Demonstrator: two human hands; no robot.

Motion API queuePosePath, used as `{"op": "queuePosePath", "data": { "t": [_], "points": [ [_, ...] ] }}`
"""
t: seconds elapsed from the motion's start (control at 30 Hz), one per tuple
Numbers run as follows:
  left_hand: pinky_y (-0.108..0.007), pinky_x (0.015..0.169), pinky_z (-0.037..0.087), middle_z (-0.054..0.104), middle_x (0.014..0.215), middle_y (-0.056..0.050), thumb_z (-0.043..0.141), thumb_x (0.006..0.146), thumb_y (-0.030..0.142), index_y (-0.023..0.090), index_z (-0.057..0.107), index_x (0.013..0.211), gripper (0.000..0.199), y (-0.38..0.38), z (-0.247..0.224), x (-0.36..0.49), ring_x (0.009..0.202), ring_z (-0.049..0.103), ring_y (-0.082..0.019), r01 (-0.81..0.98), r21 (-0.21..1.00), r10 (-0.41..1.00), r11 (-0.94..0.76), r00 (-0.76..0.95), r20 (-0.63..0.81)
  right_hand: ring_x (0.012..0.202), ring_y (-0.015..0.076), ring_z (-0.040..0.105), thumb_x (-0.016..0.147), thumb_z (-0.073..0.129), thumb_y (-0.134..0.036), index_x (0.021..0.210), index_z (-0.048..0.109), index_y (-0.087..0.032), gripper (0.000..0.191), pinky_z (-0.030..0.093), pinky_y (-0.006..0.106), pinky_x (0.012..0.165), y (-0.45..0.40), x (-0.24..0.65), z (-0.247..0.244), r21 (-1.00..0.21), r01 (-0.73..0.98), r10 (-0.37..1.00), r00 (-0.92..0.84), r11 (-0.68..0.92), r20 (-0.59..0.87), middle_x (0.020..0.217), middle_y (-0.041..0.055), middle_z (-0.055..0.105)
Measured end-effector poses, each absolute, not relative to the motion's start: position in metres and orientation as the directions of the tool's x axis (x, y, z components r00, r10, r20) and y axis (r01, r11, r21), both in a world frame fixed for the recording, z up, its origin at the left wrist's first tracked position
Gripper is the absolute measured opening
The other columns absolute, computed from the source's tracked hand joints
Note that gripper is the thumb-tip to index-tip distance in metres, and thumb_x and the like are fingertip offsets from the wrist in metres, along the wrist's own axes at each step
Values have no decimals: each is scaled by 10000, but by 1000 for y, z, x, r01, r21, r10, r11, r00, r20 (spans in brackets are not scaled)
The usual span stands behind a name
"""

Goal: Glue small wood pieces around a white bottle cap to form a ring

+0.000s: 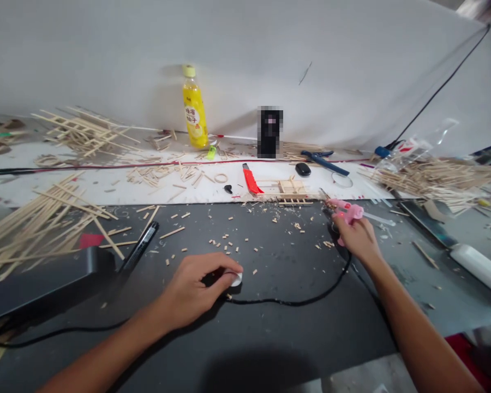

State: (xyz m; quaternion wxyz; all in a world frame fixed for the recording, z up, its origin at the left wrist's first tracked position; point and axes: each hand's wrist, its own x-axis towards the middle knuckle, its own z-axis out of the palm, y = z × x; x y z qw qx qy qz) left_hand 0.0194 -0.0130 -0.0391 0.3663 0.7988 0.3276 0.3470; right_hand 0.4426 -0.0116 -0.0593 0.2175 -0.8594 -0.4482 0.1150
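My right hand (358,237) grips a pink hot glue gun (351,210), its nozzle pointing left and away from me, near a small wooden stick frame (292,186). A black cord (286,302) runs from the gun across the dark mat and passes under my left arm. With thumb and index finger, my left hand (202,284) pinches a small white round piece (236,279) low over the mat; its kind I cannot make out. Several short cut wooden bits (225,240) are scattered just beyond that hand. A red utility knife (251,180) lies left of the frame.
Loose wooden sticks pile up at left (53,218) and right (437,174). A yellow drink bottle (195,112) stands by the wall. Blue-handled pliers (325,162), a black marker (141,245), a black case (303,169) and a dark box-like object (53,281) lie around.
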Motion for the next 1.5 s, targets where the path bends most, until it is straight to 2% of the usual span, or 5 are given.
{"op": "queuePosePath", "data": {
  "t": [0.2,0.67,1.13,1.33,1.5],
  "points": [
    [-243,802,606,846,924,-21,629,964,120,231,796,973,201,-11,-41,17,884,808,-165,248,804,761,-541,552,342,621,262,672,971,544,-499,580,571,-261,459,492,358,685,-23,443,-59,-489,732,799,592,-475,109,466,40,596],
    [-188,798,569,822,962,34,618,995,127,297,759,1095,243,-20,-49,14,839,779,-115,255,816,733,-518,623,271,624,167,617,1031,616,-497,695,602,-207,445,520,349,770,-8,437,-58,-351,785,813,573,-510,100,600,-47,598],
    [-187,759,605,836,922,26,612,985,143,284,770,1048,220,-21,-42,18,802,798,-135,268,795,699,-545,669,254,591,284,612,935,532,-578,548,507,-284,487,448,389,695,-9,438,-60,-411,772,806,577,-485,133,440,58,545],
    [-203,764,604,837,942,12,608,1002,164,289,756,1061,202,-21,-45,17,820,799,-150,269,796,698,-542,672,247,570,236,556,886,630,-599,634,549,-255,434,418,374,643,-12,453,-58,-499,764,853,514,-408,89,515,33,563],
    [-185,772,589,831,941,33,619,1001,158,299,748,1070,203,-21,-44,17,823,794,-129,269,795,691,-544,680,243,742,234,648,771,788,-550,995,687,-229,405,500,337,652,-36,483,-39,-666,720,960,280,-195,21,881,65,708]
  ]
}}
